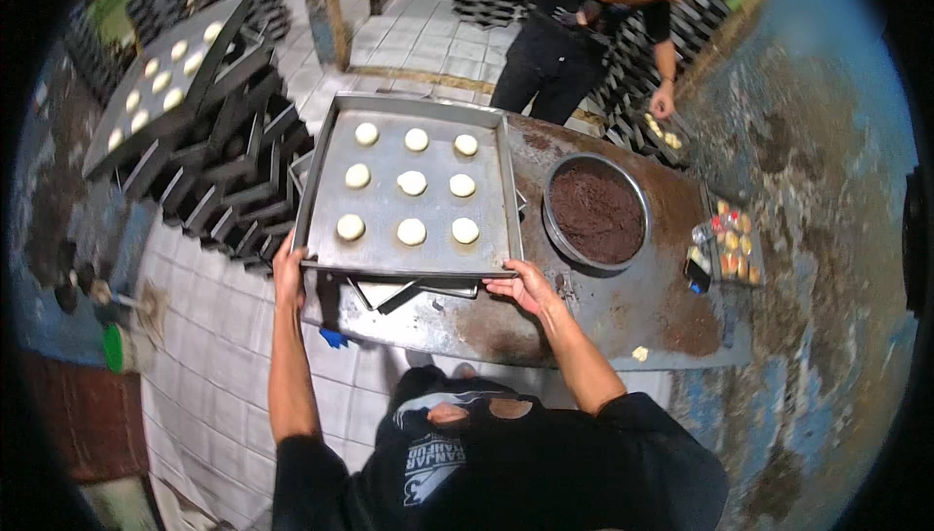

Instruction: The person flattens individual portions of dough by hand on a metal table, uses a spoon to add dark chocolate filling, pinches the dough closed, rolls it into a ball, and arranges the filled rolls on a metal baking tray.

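Both my hands carry a square metal baking tray [438, 261] above the left part of the worktable. Several round pale dough balls [412, 183] lie on it in neat rows. My left hand [289, 273] grips the tray's near left corner. Near the right corner, my right hand [526, 286] supports the near edge, its fingers partly under the tray. Beneath it, the edge of another tray [384, 296] shows on the table.
A bowl of dark brown filling [595, 210] stands right of my tray on the worktable [486, 327]. Further right sits a tray of buns [736, 249]. Tall stacks of trays [224, 142] rise at the left, the top one holding dough balls. A co-worker [574, 35] stands across the table.
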A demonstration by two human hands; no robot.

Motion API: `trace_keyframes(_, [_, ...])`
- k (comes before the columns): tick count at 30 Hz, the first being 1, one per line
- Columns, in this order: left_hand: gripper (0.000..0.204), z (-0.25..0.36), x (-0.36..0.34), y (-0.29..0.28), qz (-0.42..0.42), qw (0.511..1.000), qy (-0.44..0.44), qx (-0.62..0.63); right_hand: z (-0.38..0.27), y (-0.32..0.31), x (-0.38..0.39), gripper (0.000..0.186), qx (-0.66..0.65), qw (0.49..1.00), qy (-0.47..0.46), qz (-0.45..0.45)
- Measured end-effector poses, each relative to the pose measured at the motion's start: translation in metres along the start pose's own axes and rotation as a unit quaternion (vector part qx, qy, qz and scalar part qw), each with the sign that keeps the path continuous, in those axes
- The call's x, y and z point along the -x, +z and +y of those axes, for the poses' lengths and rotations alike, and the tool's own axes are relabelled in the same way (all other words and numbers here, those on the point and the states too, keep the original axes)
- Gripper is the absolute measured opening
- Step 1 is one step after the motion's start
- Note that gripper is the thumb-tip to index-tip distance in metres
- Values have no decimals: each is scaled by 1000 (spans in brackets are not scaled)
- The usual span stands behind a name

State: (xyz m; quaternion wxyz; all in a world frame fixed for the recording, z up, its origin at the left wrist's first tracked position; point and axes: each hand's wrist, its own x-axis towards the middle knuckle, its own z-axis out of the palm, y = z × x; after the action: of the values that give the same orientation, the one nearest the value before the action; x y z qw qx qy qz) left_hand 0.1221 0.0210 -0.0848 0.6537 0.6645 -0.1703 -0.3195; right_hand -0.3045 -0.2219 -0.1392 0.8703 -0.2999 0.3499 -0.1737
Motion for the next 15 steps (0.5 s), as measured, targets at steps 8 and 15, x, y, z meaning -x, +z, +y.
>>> trace_keyframes(8, [62, 55, 121, -7, 18, 996, 69, 50, 7, -18, 64, 41, 2, 990, -139, -18])
trace_keyframes(15, [60, 135, 169, -24, 61, 970, 204, 115, -64, 66, 77, 42, 44, 975, -206, -73])
